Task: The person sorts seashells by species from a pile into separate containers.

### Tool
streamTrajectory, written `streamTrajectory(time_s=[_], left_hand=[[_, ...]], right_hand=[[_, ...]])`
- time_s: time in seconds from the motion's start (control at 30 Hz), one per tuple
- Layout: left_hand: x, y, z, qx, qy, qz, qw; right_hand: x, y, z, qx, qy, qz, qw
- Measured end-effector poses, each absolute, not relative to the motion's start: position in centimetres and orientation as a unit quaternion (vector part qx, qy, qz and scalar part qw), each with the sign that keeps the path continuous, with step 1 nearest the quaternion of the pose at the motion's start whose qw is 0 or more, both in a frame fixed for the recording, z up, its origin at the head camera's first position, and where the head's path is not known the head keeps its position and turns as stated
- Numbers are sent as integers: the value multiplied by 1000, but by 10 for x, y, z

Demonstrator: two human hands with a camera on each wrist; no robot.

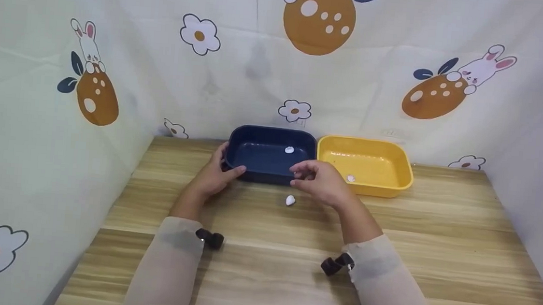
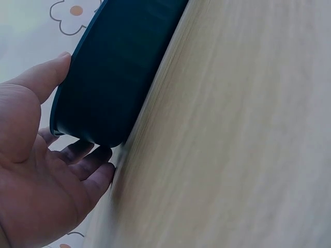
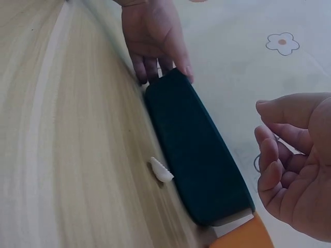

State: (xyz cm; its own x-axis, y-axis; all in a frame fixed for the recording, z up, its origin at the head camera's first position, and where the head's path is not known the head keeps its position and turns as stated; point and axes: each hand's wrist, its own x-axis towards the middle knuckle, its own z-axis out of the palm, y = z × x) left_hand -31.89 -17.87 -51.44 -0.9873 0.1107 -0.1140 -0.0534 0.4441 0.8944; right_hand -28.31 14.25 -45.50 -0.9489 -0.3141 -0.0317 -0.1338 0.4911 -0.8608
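Note:
In the head view my left hand (image 1: 216, 172) holds the left end of a navy-blue tray (image 1: 269, 177), thumb at the front rim and fingers around the outer end. The left wrist view shows the thumb against the tray's rim. My right hand (image 1: 321, 181) hovers over the tray's front right corner, fingers loosely curled; nothing is clearly visible between thumb and fingers. One small white piece (image 1: 289, 150) lies inside the navy tray. Another white piece, shell-like with a ridged edge (image 3: 161, 170), sits on the table just in front.
A yellow tray (image 1: 363, 190) stands against the navy tray's right side, with a small whitish piece (image 1: 351, 178) in it. Both trays stand near the back edge of the wooden table (image 1: 261, 278). Behind rises a patterned cloth wall (image 1: 238, 82).

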Motion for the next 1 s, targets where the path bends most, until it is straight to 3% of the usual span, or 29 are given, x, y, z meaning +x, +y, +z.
streamTrajectory(time_s=[0.5,1.0], left_hand=[[-318,-179,-516,35,845,530,66],[-318,-179,-515,25,848,525,70]], right_hand=[[-284,142,-486,-127,882,-421,170],[-288,138,-507,-144,910,-362,141]])
